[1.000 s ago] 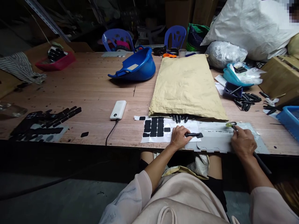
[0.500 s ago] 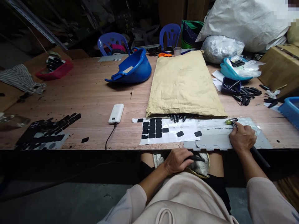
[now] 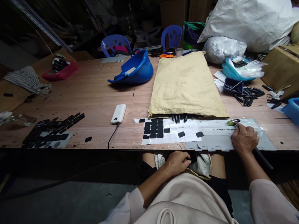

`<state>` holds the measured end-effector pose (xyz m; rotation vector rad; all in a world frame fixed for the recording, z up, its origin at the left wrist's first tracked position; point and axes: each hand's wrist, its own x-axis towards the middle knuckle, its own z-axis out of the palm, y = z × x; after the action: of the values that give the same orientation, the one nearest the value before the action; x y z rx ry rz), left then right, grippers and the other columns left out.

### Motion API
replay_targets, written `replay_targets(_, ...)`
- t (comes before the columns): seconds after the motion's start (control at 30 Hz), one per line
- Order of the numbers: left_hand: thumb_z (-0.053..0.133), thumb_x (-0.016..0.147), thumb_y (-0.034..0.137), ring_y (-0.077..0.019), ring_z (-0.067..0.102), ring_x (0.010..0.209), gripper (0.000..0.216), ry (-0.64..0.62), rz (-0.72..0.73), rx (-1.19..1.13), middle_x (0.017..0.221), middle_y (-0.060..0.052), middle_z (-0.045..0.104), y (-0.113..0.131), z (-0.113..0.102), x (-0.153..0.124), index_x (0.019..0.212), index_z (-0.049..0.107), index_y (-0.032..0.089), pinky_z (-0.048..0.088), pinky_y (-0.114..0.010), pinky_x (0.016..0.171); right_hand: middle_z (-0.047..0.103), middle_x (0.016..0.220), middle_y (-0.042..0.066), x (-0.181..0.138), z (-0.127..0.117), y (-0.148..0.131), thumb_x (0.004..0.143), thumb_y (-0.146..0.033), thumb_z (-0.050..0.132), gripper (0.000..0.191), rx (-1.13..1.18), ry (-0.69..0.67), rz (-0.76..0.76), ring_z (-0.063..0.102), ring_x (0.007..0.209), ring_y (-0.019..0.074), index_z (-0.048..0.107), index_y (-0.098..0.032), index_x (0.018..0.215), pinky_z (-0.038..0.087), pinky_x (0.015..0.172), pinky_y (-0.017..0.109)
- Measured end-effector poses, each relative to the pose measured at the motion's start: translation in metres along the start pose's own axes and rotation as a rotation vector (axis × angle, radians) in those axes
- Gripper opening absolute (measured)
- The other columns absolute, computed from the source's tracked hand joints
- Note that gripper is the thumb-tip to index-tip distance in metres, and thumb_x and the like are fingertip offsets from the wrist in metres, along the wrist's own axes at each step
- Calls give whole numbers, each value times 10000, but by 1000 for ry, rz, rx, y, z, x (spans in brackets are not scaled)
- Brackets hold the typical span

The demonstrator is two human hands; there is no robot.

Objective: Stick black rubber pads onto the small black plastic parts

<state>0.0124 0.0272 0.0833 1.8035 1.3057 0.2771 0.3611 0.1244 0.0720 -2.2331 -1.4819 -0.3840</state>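
Observation:
My right hand (image 3: pixel 245 138) is wrapped round a hammer (image 3: pixel 233 122) at the table's front edge. The hammer's head is partly yellow-green, and its black handle sticks out behind my wrist. Under it lies a grey sheet (image 3: pixel 263 137) with clear film on it. Over my lap, below the table edge, my left hand (image 3: pixel 177 162) has loosely bent fingers, thumb apart, with nothing visible in it. Beside it a pale-lined bag (image 3: pixel 203 165) sits between my legs. White backing paper (image 3: pixel 171 140) with black rounded stickers (image 3: pixel 153 127) lies left of the grey sheet.
A large tan sack (image 3: pixel 187 84) lies ahead, with black pointed pieces (image 3: pixel 178 119) at its mouth. A white power bank (image 3: pixel 118 114), a blue basin (image 3: pixel 135 70) and black strips (image 3: pixel 56 130) are on the left. More black pieces (image 3: pixel 249 96) lie by a turquoise basin (image 3: pixel 238 73).
The black elongated piece in my left hand is gone from sight, and that hand has dropped slightly over the bag. My right hand keeps the hammer in place. The view has shifted slightly.

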Motion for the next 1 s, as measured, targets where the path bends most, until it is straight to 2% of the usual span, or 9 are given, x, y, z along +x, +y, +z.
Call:
replay_targets(0.07,638,954,322,-160,697,725,195,180,29,-70,835,-10,781,10,-25,16,1013,798,228,509,-255,680,659,1070,163,-1,0,0,962,-358,492,417,-4,0,-6,563,905,295,768,-199,1232,375,744,402)
replay_targets(0.17,650,947,262,-157,670,765,143,544,-61,15,846,-27,748,16,-65,57,940,781,203,491,-256,723,660,1082,173,-1,0,-1,970,-357,478,433,-9,-14,4,562,912,297,767,-180,1240,375,743,402)
replay_targets(0.27,686,944,277,-194,688,859,129,679,-228,131,909,-62,740,15,-92,94,899,775,196,477,-273,734,667,1066,179,-1,-2,-3,961,-340,504,422,6,-18,14,559,914,294,772,-165,1236,373,746,407)
replay_targets(0.43,717,925,349,-270,711,977,162,671,-373,210,1067,-116,762,14,-93,113,932,787,202,473,-319,749,667,1077,203,-2,-3,-5,966,-316,504,424,30,-33,9,554,906,298,770,-140,1245,364,738,415)
replay_targets(0.57,737,883,356,-276,710,945,149,647,-409,197,1003,-101,781,12,-87,103,842,777,218,454,-318,727,658,1043,193,-2,-3,-5,952,-309,511,416,30,-9,-3,529,892,291,769,-143,1231,353,727,402)
replay_targets(0.67,750,863,323,-247,693,877,122,685,-413,164,933,-70,767,8,-84,85,803,749,217,433,-302,689,647,1021,174,-3,-3,-6,950,-308,517,402,30,-9,0,503,882,267,766,-148,1223,332,727,389)
replay_targets(0.77,776,840,270,-199,666,822,69,729,-283,157,910,-36,726,5,-73,66,854,736,215,446,-283,693,644,1034,164,-3,-2,-6,956,-313,519,391,23,-19,4,480,882,248,760,-159,1222,299,725,380)
replay_targets(0.9,793,829,206,-148,629,785,104,587,27,141,940,-3,688,8,-46,59,906,726,227,488,-260,734,650,1058,164,-3,-2,-7,960,-318,517,392,5,-25,17,475,876,239,762,-158,1220,259,714,370)
replay_targets(1.0,801,822,186,-179,639,867,128,502,157,165,934,-13,683,12,-31,69,916,725,226,519,-289,811,639,1032,154,-2,-3,-7,949,-304,529,373,16,-17,14,472,868,236,764,-166,1203,263,713,363)
